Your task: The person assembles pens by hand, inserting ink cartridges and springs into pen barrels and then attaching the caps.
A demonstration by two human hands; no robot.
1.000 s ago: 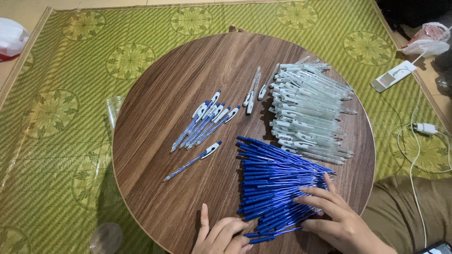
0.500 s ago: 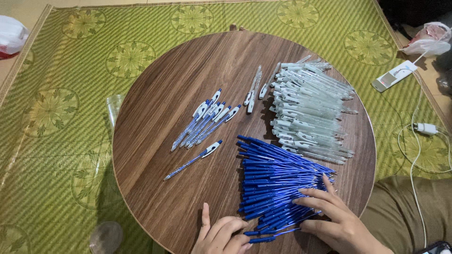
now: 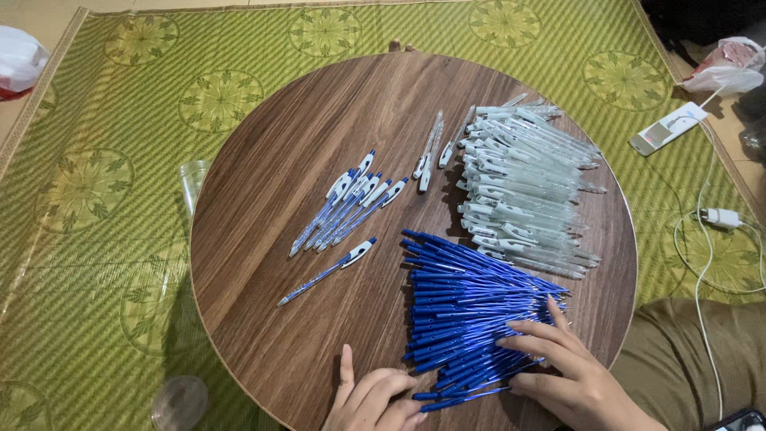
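Note:
A round wooden table (image 3: 287, 215) carries a large pile of blue pen refills (image 3: 467, 299) at its near right. My right hand (image 3: 562, 371) rests with spread fingers on the near end of that pile. My left hand (image 3: 375, 399) lies at the table's front edge, fingers curled, touching the tips of the lowest refills. A heap of clear pen barrels (image 3: 523, 187) fills the right side. Several assembled pens (image 3: 351, 199) lie grouped at the middle, with one single assembled pen (image 3: 327, 271) lying apart below them.
The table stands on a green patterned mat (image 3: 104, 183). Three loose barrels (image 3: 431, 152) lie near the middle top. A white phone (image 3: 666, 128), a charger with cable (image 3: 722, 217), a clear cup (image 3: 179, 401) and plastic bags (image 3: 20, 60) lie around.
Both hands have stayed almost still; my right hand's fingers shifted slightly on the refill pile.

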